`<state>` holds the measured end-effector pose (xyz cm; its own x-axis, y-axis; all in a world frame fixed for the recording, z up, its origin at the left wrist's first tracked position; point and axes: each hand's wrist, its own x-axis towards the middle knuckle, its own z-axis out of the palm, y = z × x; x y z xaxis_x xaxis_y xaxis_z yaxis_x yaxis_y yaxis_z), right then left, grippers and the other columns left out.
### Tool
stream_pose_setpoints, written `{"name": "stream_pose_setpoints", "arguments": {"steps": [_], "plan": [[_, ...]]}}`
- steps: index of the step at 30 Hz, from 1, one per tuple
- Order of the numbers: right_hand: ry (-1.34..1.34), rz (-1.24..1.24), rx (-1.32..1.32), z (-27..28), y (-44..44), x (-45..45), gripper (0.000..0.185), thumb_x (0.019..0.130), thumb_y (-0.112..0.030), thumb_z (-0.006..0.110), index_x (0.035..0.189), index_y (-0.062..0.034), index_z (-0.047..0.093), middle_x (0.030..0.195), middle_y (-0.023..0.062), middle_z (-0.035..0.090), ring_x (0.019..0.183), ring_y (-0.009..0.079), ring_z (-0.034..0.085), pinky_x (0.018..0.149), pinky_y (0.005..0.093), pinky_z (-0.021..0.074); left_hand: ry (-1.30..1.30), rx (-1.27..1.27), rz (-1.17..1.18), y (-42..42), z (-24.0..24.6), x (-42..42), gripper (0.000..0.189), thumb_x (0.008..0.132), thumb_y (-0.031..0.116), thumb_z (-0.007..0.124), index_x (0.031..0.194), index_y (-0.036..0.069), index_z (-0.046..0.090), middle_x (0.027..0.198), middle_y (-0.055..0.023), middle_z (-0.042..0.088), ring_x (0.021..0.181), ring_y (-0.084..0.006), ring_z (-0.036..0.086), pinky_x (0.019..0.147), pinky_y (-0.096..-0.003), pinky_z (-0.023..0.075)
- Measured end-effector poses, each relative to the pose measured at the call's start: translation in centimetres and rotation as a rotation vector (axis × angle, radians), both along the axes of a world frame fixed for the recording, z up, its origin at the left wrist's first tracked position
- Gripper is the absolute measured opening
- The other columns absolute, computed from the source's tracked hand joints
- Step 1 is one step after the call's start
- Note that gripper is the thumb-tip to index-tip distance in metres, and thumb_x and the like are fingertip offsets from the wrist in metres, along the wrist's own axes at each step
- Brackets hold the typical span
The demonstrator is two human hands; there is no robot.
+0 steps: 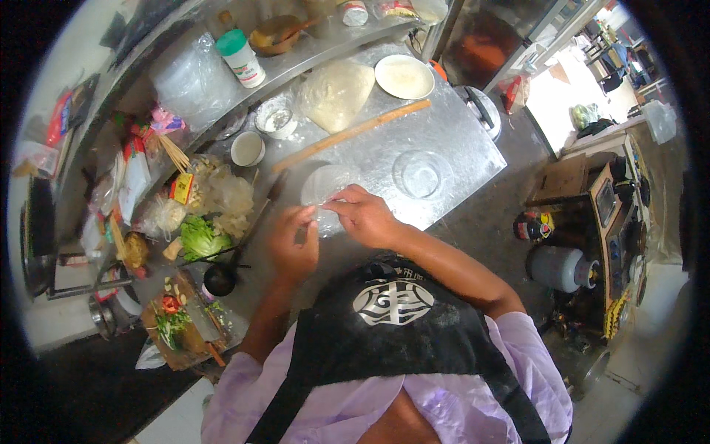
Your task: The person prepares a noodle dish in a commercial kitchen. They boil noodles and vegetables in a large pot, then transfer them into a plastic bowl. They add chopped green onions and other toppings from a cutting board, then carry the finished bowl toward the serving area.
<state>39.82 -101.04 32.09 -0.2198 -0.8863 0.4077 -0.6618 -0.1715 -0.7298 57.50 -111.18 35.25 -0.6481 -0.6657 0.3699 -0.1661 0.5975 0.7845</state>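
Observation:
Thin clear plastic film (331, 223) hangs between my hands over the near edge of the steel table (471, 150). My right hand (366, 215) pinches it between thumb and forefinger. My left hand (297, 236) meets it from the other side, thumb and forefinger at its edge. Just beyond my fingertips is a pale, translucent round shape (327, 180); whether it is a dish or part of the film, I cannot tell. To the right stands a clear round bowl (421, 175). A long wooden rolling pin (355, 135) lies across the table behind my hands.
Behind the pin are covered dough (338, 94), a white plate (405, 76), a floury bowl (277, 119) and a white cup (248, 149). At left are lettuce (204, 238), a black ladle (220, 278) and a cutting board (172, 355) with a cleaver (202, 322). A shelf (310, 58) overhangs the back.

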Motion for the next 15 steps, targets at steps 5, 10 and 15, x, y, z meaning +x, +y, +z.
{"name": "stream_pose_setpoints", "arguments": {"steps": [5,10,15], "plan": [[0.031,-0.245,0.253,-4.1,-1.3,-1.1,0.028,0.088,-0.006,0.057,0.114,-0.0093,0.069,0.104,0.0186,0.067,0.098,0.0418,0.063,0.082,0.0474,0.0536,0.165,0.235,0.051,1.0,0.6,-0.9,0.026,0.088,-0.004,0.062,0.113,-0.001,0.066,0.108,-0.008,0.064,0.098,-0.0151,0.062,0.082,-0.0271,0.0514],[-0.053,-0.176,0.314,-4.4,-1.2,-3.0,0.026,0.092,-0.009,0.054,0.115,-0.0071,0.066,0.098,0.0204,0.069,0.093,0.043,0.064,0.083,0.0478,0.0533,0.172,0.327,0.087,-0.2,-0.4,0.3,0.028,0.087,-0.008,0.061,0.113,0.0,0.064,0.108,-0.0074,0.061,0.096,-0.0142,0.06,0.074,-0.0239,0.0518],[-0.002,-0.071,0.312,-5.3,-3.7,-2.3,0.021,0.091,-0.016,0.056,0.103,-0.0043,0.068,0.096,0.0211,0.069,0.09,0.041,0.067,0.079,0.0485,0.0546,0.185,0.432,-0.077,0.8,0.5,-0.7,0.026,0.086,-0.008,0.062,0.111,0.0,0.064,0.109,-0.0068,0.062,0.097,-0.0137,0.06,0.072,-0.0228,0.0515]]}}
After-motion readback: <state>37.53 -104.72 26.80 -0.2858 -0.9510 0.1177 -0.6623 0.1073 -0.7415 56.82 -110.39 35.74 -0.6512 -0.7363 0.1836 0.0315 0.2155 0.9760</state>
